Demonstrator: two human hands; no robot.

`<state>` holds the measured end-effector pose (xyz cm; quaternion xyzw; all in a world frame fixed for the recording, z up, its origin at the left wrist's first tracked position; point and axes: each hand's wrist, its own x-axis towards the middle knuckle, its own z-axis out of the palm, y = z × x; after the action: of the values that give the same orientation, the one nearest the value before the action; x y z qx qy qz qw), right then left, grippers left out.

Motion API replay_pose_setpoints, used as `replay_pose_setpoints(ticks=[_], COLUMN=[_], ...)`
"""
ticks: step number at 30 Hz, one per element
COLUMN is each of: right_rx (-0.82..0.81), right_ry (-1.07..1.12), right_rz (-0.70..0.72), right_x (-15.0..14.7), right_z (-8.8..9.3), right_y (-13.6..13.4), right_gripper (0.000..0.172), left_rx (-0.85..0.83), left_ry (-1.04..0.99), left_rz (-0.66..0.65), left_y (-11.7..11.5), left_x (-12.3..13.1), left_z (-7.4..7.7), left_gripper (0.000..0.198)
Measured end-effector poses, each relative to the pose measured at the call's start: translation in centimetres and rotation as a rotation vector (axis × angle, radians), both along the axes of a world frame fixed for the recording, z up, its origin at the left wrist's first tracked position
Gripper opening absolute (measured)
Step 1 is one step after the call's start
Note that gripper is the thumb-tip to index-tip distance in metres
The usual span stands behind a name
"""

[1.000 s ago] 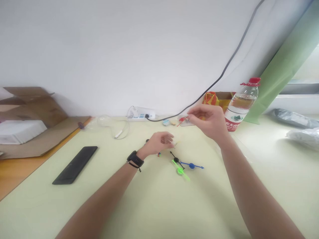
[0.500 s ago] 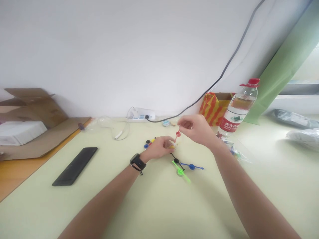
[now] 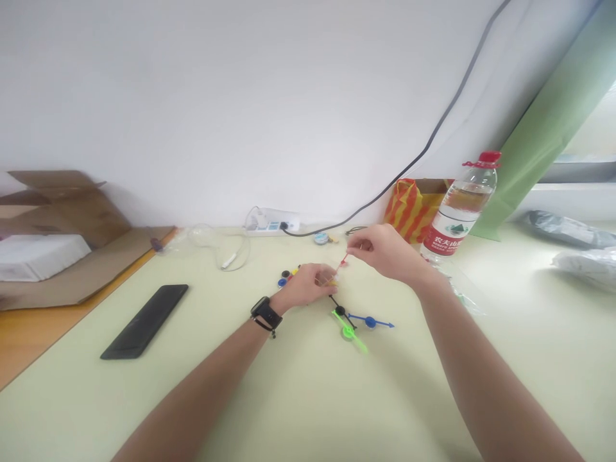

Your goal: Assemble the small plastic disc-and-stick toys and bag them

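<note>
My right hand (image 3: 382,251) pinches one end of a red spinner arrow (image 3: 343,262) above the table, tilted so its round hub shows nearly edge-on. The arrow's lower end reaches toward the fingertips of my left hand (image 3: 308,283), which are closed on a small pale piece, too blurred to name. Something yellow shows just under those fingers. In front of them lie a black spinner arrow (image 3: 339,310), a green spinner arrow (image 3: 347,332) and a blue spinner arrow (image 3: 370,322). Small coloured round pieces (image 3: 282,282) sit behind my left hand, partly covered by it.
A water bottle (image 3: 459,208) stands right of my right hand, beside a clear plastic bag (image 3: 464,298). Behind are a red-yellow bag (image 3: 411,208), a power strip (image 3: 272,221) and a tape roll (image 3: 321,238). A black flat case (image 3: 145,322) and cardboard box (image 3: 72,205) lie left.
My right hand has shifted slightly right and down, and the red spinner arrow has turned, so its hub looks narrower. My left hand stays almost in place.
</note>
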<state>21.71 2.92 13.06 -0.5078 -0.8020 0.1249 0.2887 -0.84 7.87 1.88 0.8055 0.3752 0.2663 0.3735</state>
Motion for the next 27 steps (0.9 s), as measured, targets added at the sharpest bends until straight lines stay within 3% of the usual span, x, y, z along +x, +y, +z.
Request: replay_pose_setpoints(ticks=[6,11,16,20,27], right_rx=[0.084,0.070,0.086,0.138,0.013], right_ry=[-0.024,-0.070,-0.094,-0.008,-0.050], right_rz=[-0.082,-0.140,-0.185,-0.170,-0.114], right_x=[-0.3,-1.0,-1.3,-1.5,-2.5], right_z=[0.1,-0.1,-0.1,0.1,-0.5], right_y=[-0.3,-0.2,-0.2,-0.3,-0.1], right_gripper=[0.013,0.025,0.015,0.012,0.015], left_rx=[-0.013,-0.036,-0.059,-0.057,-0.059], left_ry=[0.016,0.019,0.043,0.035,-0.025], left_rz=[0.016,0.024,0.021,0.012,-0.038], left_y=[0.0,-0.2,-0.3,-0.1,-0.1], left_x=[0.0,0.1,0.1,0.0,0.0], left_z=[-0.1,-0.1,0.1,-0.1,0.0], left_gripper=[0.039,0.040,0.043,0.042,0.031])
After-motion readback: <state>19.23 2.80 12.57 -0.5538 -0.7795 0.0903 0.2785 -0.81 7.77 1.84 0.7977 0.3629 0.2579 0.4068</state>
